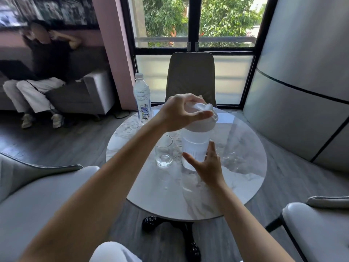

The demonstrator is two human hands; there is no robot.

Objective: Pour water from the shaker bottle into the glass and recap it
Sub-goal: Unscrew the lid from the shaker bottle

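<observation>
Table: a round table (pixel 236 186) with a glossy white and grey marble top sits at the centre, on a dark base over grey wood flooring.
Shaker bottle: a frosted shaker bottle (pixel 194 144) with a white lid (pixel 202 118) stands upright near the middle of the table.
Glass: a clear glass (pixel 164 150) stands just left of the shaker bottle; whether it holds water I cannot tell.
Left hand: the left hand (pixel 179 112) is curled over the lid from the left, fingers and thumb gripping its top.
Right hand: the right hand (pixel 207 165) has its fingers spread apart at the near side of the bottle's lower body, apparently touching it but not closed round it.
Water bottle: a capped plastic water bottle (pixel 142 97) stands at the far left edge of the table.
Seating: a grey chair (pixel 190 76) faces the table on the far side; pale armchairs sit near left and near right.
Room: a dark-framed window (pixel 192 25) beyond shows green trees; a person (pixel 45 72) sits on a grey sofa at far left.
</observation>
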